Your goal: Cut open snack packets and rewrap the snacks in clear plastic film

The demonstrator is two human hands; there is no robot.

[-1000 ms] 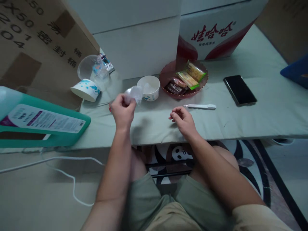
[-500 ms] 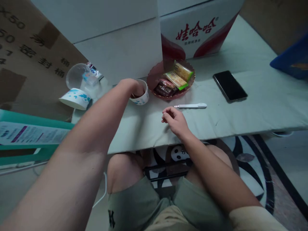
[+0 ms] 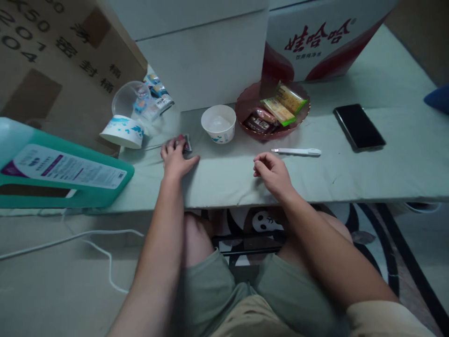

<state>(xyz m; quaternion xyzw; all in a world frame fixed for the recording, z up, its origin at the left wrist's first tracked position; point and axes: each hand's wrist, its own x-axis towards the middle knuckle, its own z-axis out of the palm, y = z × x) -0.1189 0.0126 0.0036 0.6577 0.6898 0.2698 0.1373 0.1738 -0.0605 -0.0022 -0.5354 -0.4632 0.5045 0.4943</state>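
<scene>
My left hand (image 3: 176, 158) lies on the table with fingers spread and thumb apart. Its fingertips cover part of a small dark and red snack packet (image 3: 187, 144). To its right stands a white paper cup (image 3: 219, 125) with a blue leaf pattern, upright, its pale inside showing. My right hand (image 3: 271, 173) rests near the table's front, its fingers loosely curled in and nothing visible in them. Just beyond it lies a white craft knife (image 3: 297, 152). A reddish scalloped bowl (image 3: 271, 136) behind the knife holds several wrapped snacks (image 3: 278, 110).
A phone (image 3: 359, 126) lies at the right. At left are a tipped patterned paper cup (image 3: 123, 132), a clear plastic cup (image 3: 129, 100), more packets (image 3: 157, 91) and a jug of green liquid (image 3: 70, 168). Large cartons (image 3: 203, 70) stand along the back.
My left hand has come out of the paper cup and moved left and down to the table, where the small packet now lies beneath its fingers. My right hand keeps its curled pose.
</scene>
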